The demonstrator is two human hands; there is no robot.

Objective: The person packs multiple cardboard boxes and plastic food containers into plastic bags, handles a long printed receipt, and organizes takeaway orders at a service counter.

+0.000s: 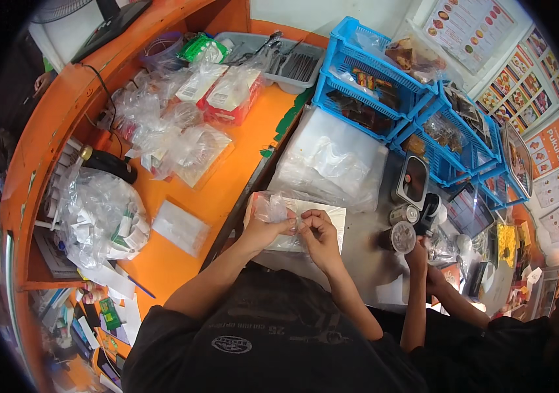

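My left hand [265,231] and my right hand [320,236] meet just in front of my chest, fingertips pinching the neck of a clear plastic bag [275,208]. What the bag contains is hard to make out. Beneath both hands lies a flat white and orange food box [334,222], partly wrapped in clear plastic. Just beyond it, a thick stack of clear plastic bags [328,152] rests on the steel counter [358,275].
Bagged boxes [235,96] and a cutlery tray [294,73] stand at the far left on the orange counter [245,142]. Blue stacked baskets [373,93] rise behind. At right, another person's hand [418,253] holds a lidded cup [402,238]. A bag of crumpled paper [107,216] sits left.
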